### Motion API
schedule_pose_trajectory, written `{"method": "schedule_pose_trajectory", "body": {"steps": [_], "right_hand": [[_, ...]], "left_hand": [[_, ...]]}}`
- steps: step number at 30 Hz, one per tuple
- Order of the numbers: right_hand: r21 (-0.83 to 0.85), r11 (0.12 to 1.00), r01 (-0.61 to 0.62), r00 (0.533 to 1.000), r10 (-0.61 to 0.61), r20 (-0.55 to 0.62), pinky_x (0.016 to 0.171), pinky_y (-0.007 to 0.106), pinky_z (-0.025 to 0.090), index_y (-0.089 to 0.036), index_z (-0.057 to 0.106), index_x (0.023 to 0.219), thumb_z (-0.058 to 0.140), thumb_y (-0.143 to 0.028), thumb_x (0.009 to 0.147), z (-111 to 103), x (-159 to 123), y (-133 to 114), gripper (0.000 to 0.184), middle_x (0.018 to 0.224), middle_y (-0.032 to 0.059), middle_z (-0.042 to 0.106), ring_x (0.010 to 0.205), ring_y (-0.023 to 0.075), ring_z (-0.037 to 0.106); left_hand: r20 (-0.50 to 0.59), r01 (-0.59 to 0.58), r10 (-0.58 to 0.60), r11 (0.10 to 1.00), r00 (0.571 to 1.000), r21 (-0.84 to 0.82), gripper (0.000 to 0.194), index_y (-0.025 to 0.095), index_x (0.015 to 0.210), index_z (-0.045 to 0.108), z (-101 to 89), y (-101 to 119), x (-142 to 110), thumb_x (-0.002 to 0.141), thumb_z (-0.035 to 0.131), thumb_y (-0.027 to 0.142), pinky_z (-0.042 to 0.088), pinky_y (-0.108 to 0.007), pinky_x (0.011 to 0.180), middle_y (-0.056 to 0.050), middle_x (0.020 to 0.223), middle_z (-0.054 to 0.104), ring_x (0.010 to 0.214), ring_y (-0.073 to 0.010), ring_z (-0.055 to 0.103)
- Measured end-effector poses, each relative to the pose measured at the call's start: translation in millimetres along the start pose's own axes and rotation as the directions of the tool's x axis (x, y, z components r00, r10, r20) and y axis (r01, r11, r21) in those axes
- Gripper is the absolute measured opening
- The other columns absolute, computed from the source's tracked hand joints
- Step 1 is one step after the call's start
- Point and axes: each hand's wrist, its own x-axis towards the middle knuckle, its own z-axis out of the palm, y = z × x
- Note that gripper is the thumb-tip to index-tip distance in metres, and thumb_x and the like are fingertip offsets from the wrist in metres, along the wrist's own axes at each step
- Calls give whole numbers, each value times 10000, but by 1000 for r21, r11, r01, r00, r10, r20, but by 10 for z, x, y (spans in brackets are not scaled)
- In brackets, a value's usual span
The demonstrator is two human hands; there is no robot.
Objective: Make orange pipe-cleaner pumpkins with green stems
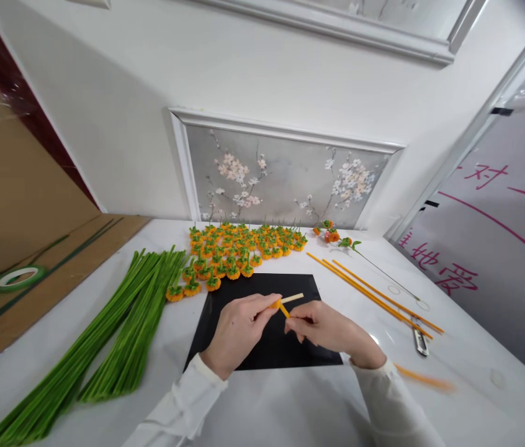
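Orange stem (285, 310) over black mat (311, 355): left hand (240, 324) pinches it against pale stick (294, 298), right hand (322, 324) pinches its tail; slack tension could loosen it.

One view, from the worker's own head

A single camera, worn on the person's head, faces forward and down across the white table (281, 403). It looks from above and behind the left hand (241, 329) and right hand (332, 329), which reach in from the bottom edge, near the lens, over a black mat (272, 347). Farther off, the wall (127, 124) with its flowered panel (285, 167) fills the upper middle. The sweep is wide: cardboard (25, 180) at far left, a written-on board (499, 223) at far right.
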Motion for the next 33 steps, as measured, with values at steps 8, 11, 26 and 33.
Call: {"method": "schedule_pose_trajectory", "body": {"steps": [8,11,26,33], "right_hand": [[-402,902,159,973,-212,-91,456,229,208,-178,429,513,527,-228,838,68,-98,-170,344,473,-61,340,462,79,263],[-461,873,160,961,-245,-130,484,232,248,-187,471,562,507,-221,869,54,-119,-234,310,501,-49,419,473,88,346],[-318,942,111,832,-263,-489,576,224,402,-211,681,759,637,-291,826,-65,33,-47,113,744,1,623,597,116,543],[-214,975,61,872,-157,-465,539,218,374,-192,674,668,626,-327,820,-120,60,20,209,650,-8,622,578,115,524]], "left_hand": [[36,0,-11,953,999,303,259,228,1072,668,26,-48,-19,911,468,192,481,-246,739,-12,953,712,867,-163,655],[84,-16,-12,946,996,324,247,235,1080,664,23,-42,-18,918,478,245,467,-246,707,-4,941,710,859,-162,653],[200,-205,162,955,966,214,177,244,881,692,57,20,-17,896,516,259,416,-237,657,23,818,705,766,-136,632],[147,-211,191,968,971,136,142,233,879,686,50,22,-35,869,546,209,427,-231,677,20,838,710,768,-136,634]]}}
